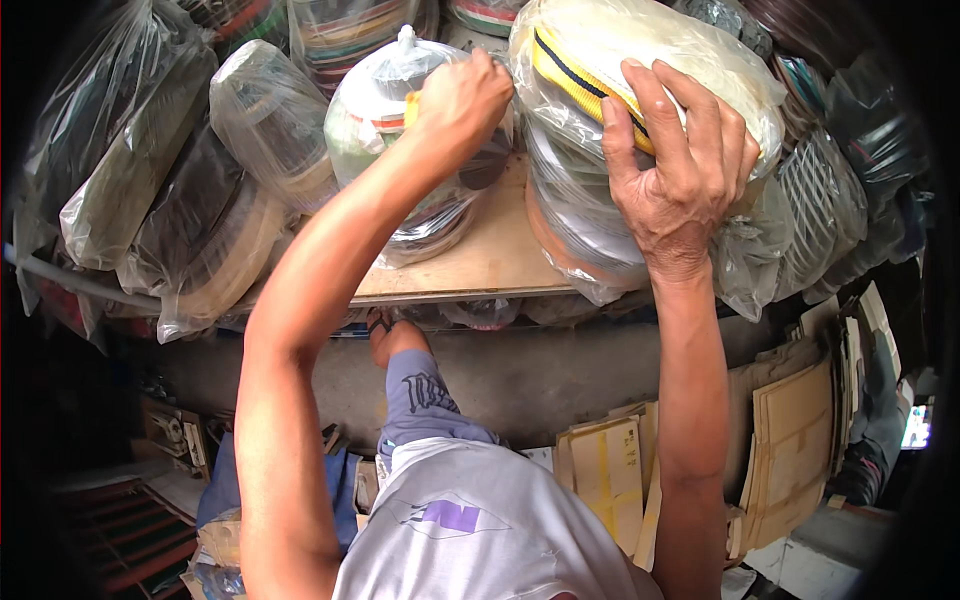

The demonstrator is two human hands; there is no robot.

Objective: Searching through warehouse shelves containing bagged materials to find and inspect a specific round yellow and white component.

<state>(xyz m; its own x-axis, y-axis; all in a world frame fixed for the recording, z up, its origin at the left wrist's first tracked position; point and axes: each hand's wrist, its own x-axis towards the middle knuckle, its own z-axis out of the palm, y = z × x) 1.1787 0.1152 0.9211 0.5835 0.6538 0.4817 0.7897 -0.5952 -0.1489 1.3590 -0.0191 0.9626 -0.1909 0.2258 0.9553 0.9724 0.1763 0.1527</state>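
Observation:
My left hand (pixel 462 97) is closed beside a clear plastic bag (pixel 400 160) of stacked rolls, knotted at its top. What its curled fingers grip is hidden; a small yellow patch (pixel 412 106) shows next to the wrist. My right hand (pixel 690 170) lies with spread fingers on a plastic-wrapped bundle of cream and yellow material (pixel 650 55). A black stripe runs along the bundle's yellow band. Under it sits a bagged stack of pale rolls (pixel 580 210), on a wooden shelf board (pixel 480 265).
More bagged rolls (pixel 265 115) and long dark bundles crowd the shelf at left. A bag of white-striped rolls (pixel 825 200) stands at right. Behind me flattened cardboard (pixel 795 440) leans in stacks. The grey floor (pixel 540 360) runs below the shelf edge.

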